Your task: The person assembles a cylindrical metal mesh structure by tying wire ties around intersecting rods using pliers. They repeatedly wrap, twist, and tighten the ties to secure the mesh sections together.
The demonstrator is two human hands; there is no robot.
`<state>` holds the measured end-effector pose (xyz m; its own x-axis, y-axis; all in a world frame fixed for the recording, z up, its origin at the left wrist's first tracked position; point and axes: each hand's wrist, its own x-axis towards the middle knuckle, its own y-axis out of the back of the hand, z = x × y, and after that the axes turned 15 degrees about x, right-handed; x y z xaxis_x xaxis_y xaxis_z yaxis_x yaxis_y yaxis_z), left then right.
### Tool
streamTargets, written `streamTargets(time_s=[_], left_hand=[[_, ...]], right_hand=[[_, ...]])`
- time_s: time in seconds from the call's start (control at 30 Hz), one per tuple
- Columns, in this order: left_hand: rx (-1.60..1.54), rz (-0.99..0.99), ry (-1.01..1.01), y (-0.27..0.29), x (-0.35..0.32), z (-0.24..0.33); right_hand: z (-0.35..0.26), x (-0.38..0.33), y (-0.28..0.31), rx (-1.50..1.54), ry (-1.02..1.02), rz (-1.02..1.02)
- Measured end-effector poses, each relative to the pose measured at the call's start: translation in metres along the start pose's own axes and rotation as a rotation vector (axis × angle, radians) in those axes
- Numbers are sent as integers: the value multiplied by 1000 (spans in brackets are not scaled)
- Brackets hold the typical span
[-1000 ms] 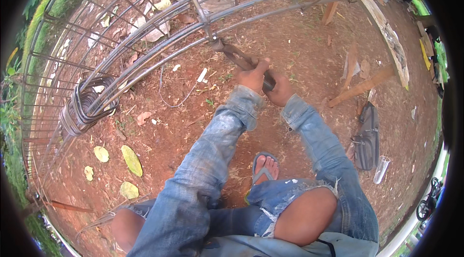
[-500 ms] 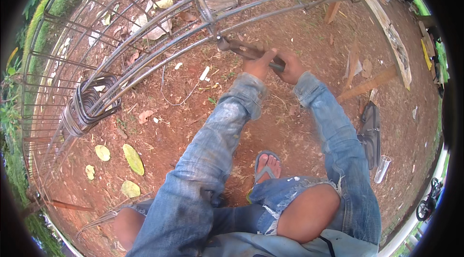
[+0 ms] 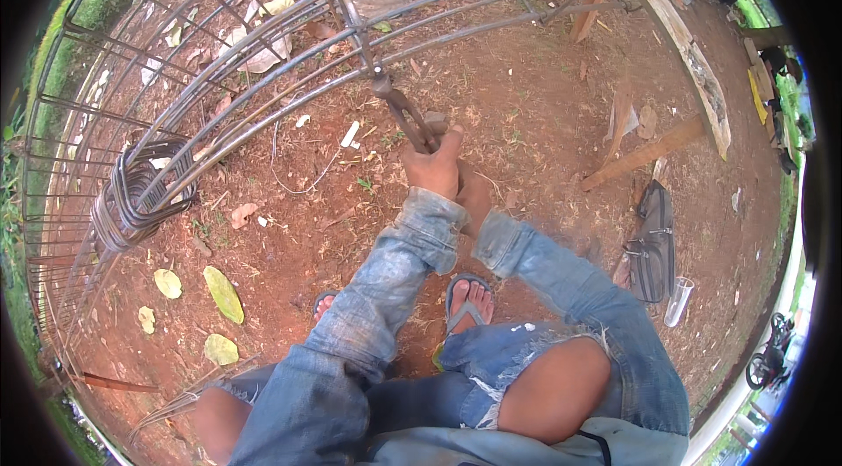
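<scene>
Your left hand (image 3: 434, 168) is closed in fist around the handles of the brownish metal pincers (image 3: 405, 120), whose two slim arms run up to a rounded head. This head touches the rebar cage (image 3: 354, 21), approx. where a cross tie meets the long bars; if its jaws bite, I can't tell. Your right hand (image 3: 474, 194) is just below, blurred & partly hidden because left cuff (image 3: 438, 216) stands in the way, so its fingers' state I can't tell. Bars are long, thin, grey steel; bent steel rings (image 3: 145, 190) sit in a bundle at left. Rough split timber (image 3: 680, 36) slants upper right, near cage; a dark grey bag (image 3: 651, 247) & clear cup (image 3: 678, 301) lie on red soil (image 3: 535, 115), w/ yellowish leaves (image 3: 224, 295) at left. Any lettering on bag is too small to read
</scene>
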<state>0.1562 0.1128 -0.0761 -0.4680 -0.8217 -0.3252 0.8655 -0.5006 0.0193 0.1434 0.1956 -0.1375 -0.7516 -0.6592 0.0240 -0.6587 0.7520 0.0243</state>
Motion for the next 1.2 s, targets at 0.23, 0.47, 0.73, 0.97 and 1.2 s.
streamTargets(time_s=[0.23, 0.47, 0.73, 0.97, 1.2], left_hand=[[143, -212, 81, 31, 8, 6], [54, -417, 50, 47, 3, 0], [-375, -804, 172, 51, 0, 1], [-386, -740, 286, 56, -7, 7], [-69, -205, 20, 6, -35, 16]], right_hand=[[-7, -23, -37, 64, -53, 140], [-15, 1, 13, 549, -552, -618], [-25, 3, 24, 1170, -929, -976], [-53, -22, 20, 507, -789, -500], [-42, -19, 35, -173, -130, -27]])
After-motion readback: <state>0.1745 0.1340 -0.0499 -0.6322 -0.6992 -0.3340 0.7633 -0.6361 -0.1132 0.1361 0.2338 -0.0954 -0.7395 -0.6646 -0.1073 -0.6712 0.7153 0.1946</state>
